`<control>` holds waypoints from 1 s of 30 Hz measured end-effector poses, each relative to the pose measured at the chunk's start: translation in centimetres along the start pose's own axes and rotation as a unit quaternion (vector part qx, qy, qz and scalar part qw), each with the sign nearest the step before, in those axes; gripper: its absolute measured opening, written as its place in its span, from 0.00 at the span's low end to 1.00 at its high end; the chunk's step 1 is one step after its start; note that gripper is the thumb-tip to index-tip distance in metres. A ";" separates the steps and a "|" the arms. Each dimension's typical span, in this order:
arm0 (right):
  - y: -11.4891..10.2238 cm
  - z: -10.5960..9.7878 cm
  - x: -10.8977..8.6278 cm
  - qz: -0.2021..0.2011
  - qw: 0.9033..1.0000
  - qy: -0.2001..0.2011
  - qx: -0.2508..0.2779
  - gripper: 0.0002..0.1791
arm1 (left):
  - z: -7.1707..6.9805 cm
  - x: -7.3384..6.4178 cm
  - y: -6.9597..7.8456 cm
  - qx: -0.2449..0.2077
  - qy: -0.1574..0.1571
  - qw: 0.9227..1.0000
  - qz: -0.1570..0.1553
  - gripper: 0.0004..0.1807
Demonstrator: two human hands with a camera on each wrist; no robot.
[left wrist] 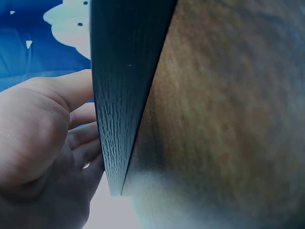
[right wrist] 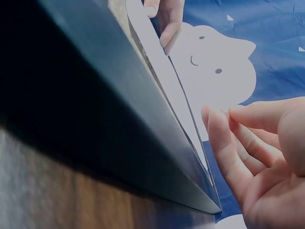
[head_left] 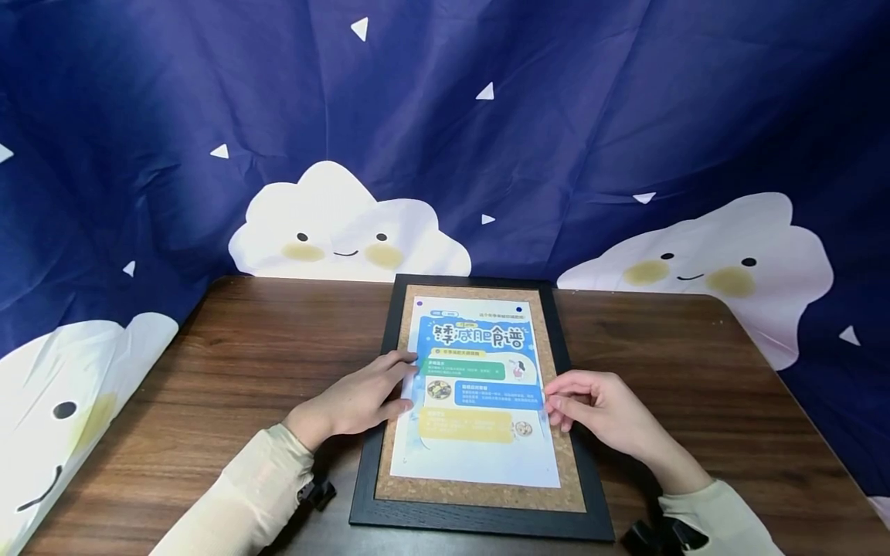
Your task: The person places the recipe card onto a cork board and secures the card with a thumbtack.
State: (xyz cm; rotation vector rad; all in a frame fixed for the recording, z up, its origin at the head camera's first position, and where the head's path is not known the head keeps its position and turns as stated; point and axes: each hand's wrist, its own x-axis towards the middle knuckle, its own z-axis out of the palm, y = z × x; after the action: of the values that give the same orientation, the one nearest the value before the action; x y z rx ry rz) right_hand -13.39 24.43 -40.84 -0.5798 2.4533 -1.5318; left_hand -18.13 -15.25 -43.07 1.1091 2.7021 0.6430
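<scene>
While the relaxed left hand (head_left: 357, 398) and narrowly pinched right hand (head_left: 603, 405), contents unclear, apparently steady the blue-and-white paper poster (head_left: 480, 392) on the black-framed corkboard (head_left: 480, 494), even edge pressure seems required next.

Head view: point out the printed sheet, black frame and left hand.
Printed sheet (head_left: 481, 394), head view: blue panel near its middle.
Black frame (head_left: 481, 520), head view: bottom bar, the one nearest the person.
Left hand (head_left: 356, 398), head view: back of the hand.

Printed sheet (head_left: 476, 463): title (head_left: 480, 335) reads "减肥食谱"; smaller lines (head_left: 501, 395) illegible.
</scene>
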 end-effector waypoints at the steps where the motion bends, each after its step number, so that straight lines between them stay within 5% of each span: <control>1: 0.0 0.1 0.1 0.000 1.000 -0.002 0.000 0.09 | 0.0 0.0 0.0 0.000 0.000 1.000 0.000 0.30; 21: -1.2 1.1 0.8 0.030 0.998 -0.056 0.012 0.09 | -0.1 0.1 0.1 -0.001 -0.003 1.000 -0.004 0.30; 30: -2.3 1.9 1.2 -0.016 0.995 -0.094 0.028 0.08 | 0.0 0.1 0.0 -0.002 -0.002 1.000 -0.003 0.30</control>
State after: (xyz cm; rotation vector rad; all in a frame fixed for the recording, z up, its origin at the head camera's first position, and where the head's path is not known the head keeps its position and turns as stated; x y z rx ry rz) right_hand -13.28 21.44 -39.60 -0.7201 2.2652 -1.4781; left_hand -18.14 -15.18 -43.07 1.0998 2.6985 0.6431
